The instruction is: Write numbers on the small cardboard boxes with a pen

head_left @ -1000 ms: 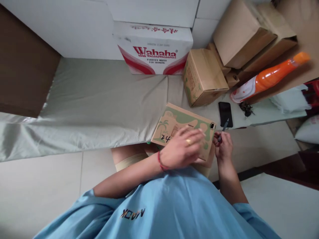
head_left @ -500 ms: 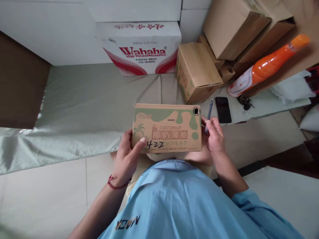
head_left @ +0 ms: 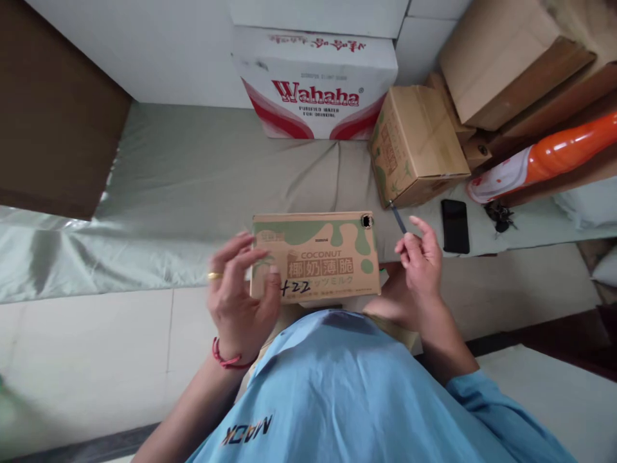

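Note:
A flat cardboard box (head_left: 315, 254) printed green with "COCONUT" and a handwritten number rests on my lap, its face turned up toward me. My left hand (head_left: 238, 299) is at the box's left end, thumb on the front near the number, fingers spread and slightly lifted off the edge. A gold ring shows on one finger and a red string on the wrist. My right hand (head_left: 420, 267) is just right of the box, pinching a pen (head_left: 398, 217) between thumb and fingers, the tip pointing away and left.
A grey-green sheet (head_left: 193, 186) covers a low surface ahead. On it stand a white "Wahaha" carton (head_left: 315, 83), a small cardboard box (head_left: 417, 145), bigger cardboard boxes (head_left: 506, 58), an orange bottle (head_left: 549, 157), a black phone (head_left: 456, 225) and keys (head_left: 500, 215).
The left hand went from lying over the box's face to its left end, and its fingers now lift off. The box turned its printed face up. The pen tilted leftward in the right hand.

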